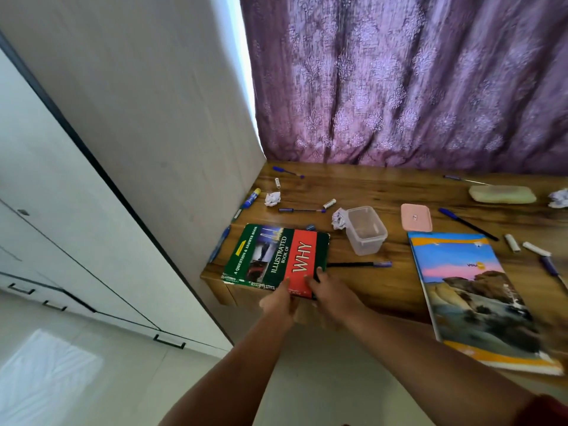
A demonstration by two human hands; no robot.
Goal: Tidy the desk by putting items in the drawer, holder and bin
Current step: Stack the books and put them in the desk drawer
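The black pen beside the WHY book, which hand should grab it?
Probably the right hand. It grips the book's near edge on the pen's side, closer than the left hand.

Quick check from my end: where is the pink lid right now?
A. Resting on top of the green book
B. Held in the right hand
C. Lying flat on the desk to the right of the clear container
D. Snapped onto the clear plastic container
C: the pink lid lies flat on the wooden desk, apart from the open clear container, while both hands grip the near edge of the green book.
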